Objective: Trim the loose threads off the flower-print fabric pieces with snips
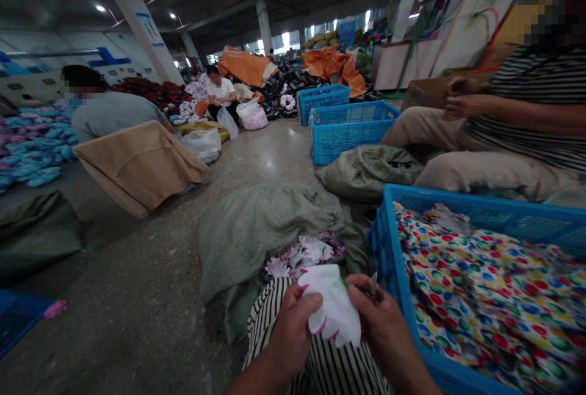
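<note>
A small white fabric piece [333, 306] with scalloped, pink-tipped edges and a bit of green is held up over my lap. My left hand [293, 322] pinches its left side, thumb on top. At its upper right edge, beside the green bit, the fingers of my right hand [378, 312] are closed. Something small and dark shows at those fingertips, too blurred to name. Just beyond lie pink-and-white fabric pieces [302, 254] in the mouth of a grey-green woven sack [270, 218]. Black-and-white striped cloth [320, 364] covers my lap.
To my right stands a blue crate [389, 260] of dotted fabric [485, 297]. A seated co-worker [526, 102] is behind it. Further off are more blue crates [352, 132], a cloth-draped seat back [137, 163], a blue bin [21, 318] and fabric heaps [36, 144].
</note>
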`<state>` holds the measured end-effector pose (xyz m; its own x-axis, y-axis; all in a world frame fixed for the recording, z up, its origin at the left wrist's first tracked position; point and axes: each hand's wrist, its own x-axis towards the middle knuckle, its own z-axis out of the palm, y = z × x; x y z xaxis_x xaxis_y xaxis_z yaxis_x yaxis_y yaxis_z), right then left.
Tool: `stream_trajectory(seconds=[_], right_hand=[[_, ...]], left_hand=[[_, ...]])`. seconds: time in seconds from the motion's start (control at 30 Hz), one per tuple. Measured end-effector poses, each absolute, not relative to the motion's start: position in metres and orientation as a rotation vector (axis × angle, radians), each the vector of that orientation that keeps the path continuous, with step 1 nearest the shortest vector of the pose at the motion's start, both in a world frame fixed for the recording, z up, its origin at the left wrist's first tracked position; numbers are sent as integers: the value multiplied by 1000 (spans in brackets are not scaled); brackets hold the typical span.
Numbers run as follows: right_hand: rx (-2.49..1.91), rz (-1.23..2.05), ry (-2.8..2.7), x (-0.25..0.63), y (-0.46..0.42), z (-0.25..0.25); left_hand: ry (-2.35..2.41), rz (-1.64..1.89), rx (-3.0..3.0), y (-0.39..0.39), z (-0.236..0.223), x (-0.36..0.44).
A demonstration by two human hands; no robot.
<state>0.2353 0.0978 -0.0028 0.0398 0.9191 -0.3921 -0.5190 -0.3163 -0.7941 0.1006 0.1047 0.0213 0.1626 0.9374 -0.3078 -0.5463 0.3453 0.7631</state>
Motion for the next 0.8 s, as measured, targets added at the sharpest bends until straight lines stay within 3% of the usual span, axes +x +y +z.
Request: stream_trajectory(seconds=[0.2,0.3,0.47,0.67,0.8], right_hand=[[-1256,1554,-861,242,98,1],[-1227,1546,-958,242,104,0],[-1429,1242,-816,263,115,-12],[-1376,1275,-869,241,100,-3],[-1291,1116,-1092,209,101,-3]], left_hand=[[1012,817,1141,120,34,74],[1039,669,1110,118,30,81],[1078,863,862,115,20,86],[1200,951,1037,119,21,83],[1197,973,1100,115,20,92]])
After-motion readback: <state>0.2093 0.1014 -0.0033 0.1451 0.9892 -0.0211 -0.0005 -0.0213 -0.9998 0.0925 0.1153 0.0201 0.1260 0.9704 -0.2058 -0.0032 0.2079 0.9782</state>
